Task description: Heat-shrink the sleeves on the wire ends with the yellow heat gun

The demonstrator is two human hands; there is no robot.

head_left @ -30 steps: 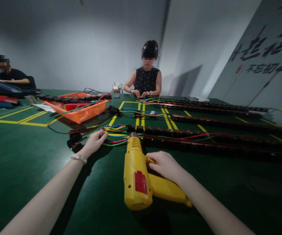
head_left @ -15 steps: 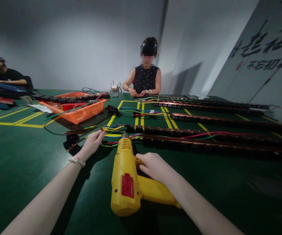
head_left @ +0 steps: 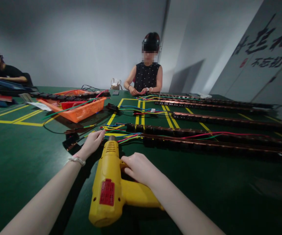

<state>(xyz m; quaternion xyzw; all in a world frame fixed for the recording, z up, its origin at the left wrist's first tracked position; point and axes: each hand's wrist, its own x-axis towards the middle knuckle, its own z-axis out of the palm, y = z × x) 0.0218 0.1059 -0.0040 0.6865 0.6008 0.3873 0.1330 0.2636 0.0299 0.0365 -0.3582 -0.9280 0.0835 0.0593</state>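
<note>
My right hand (head_left: 139, 167) is wrapped round the handle of a yellow heat gun (head_left: 107, 173) with a red label. The gun's metal nozzle points away from me, close to my left fingers and the coloured wires (head_left: 131, 138). My left hand (head_left: 93, 143) is closed, its fingertips pinching wires at their left ends; the exact spot is partly hidden. Those wires lead right into long dark strips with copper-coloured edges (head_left: 204, 143). A black connector piece (head_left: 69, 142) lies left of my left hand.
An orange basket (head_left: 78, 116) with red items stands beyond my left hand. More strips (head_left: 216, 120) lie farther back on the green table (head_left: 20, 156) marked with yellow lines. One person (head_left: 147, 76) handles parts opposite; another person (head_left: 8, 73) sits far left.
My right hand has moved the heat gun to the left, bringing its nozzle nearer my left fingers. My left hand stays almost in place at the wires.
</note>
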